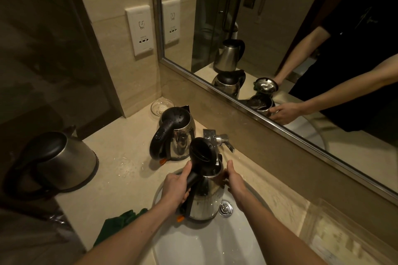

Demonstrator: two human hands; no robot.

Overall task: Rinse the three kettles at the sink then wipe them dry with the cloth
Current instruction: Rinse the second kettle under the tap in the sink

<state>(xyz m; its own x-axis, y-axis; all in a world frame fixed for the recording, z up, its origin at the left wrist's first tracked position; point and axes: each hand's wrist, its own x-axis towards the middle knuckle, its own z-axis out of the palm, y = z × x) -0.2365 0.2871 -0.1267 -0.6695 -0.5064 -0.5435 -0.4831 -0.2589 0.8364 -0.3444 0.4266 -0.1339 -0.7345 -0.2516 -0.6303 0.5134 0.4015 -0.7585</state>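
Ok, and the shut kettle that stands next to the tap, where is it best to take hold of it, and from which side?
Take the black loop handle, near its top, coming from the near left. The kettle stands upright with the handle turned towards the person and the spout pointing away; drops on the lid suggest a slippery body.

Green cloth (114, 226) partly behind left forearm (140, 229); sink (215, 245) cut by bottom edge.
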